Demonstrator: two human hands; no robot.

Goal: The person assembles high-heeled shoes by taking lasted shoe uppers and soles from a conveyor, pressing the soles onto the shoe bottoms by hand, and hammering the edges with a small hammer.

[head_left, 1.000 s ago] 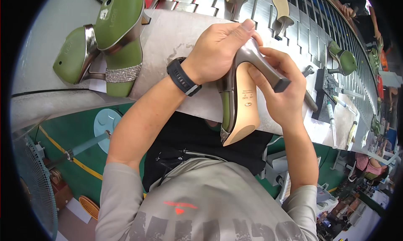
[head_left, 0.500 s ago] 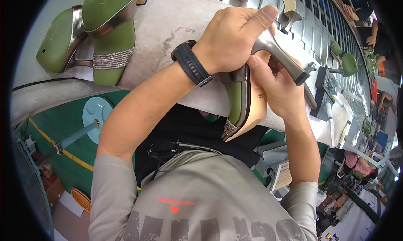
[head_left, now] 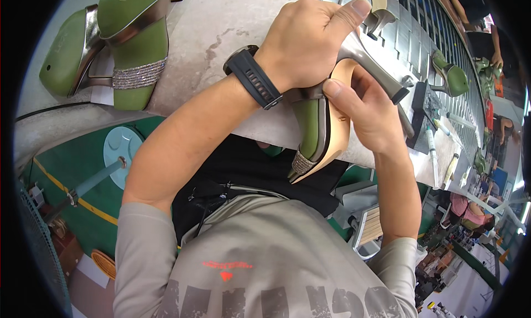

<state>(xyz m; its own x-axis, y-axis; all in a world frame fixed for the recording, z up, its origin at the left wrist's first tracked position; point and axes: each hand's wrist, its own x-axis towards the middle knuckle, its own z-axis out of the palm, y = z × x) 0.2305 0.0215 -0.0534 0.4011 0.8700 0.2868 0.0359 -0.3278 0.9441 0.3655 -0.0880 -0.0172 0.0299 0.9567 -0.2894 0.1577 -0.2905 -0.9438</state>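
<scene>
Above the bench's near edge I hold a high-heeled sandal [head_left: 310, 124], green inside, with a glittery rhinestone band and its toe pointing down toward me. My left hand [head_left: 304, 44], a black watch on its wrist, is closed around the rear of the sandal by the metallic heel [head_left: 373, 66]. With the thumb pressed to its edge, my right hand [head_left: 370, 107] grips the beige outsole [head_left: 337, 132]. Those right fingers curl behind the outsole, partly hidden. Under my left palm, the sandal's back part is out of sight.
Finished-looking green sandals [head_left: 133, 58] stand at the left of the grey bench [head_left: 196, 47]. A slatted metal conveyor [head_left: 423, 27] runs beyond, bearing another green sandal [head_left: 451, 77]. Tube-like tools [head_left: 432, 152] and a dark block [head_left: 426, 105] lie to the right. Co-workers are at the far right.
My right thumb has shifted slightly along the outsole, and more of its curved rear edge shows beside the heel. The left hand keeps its hold. The whole view has shifted a little.
</scene>
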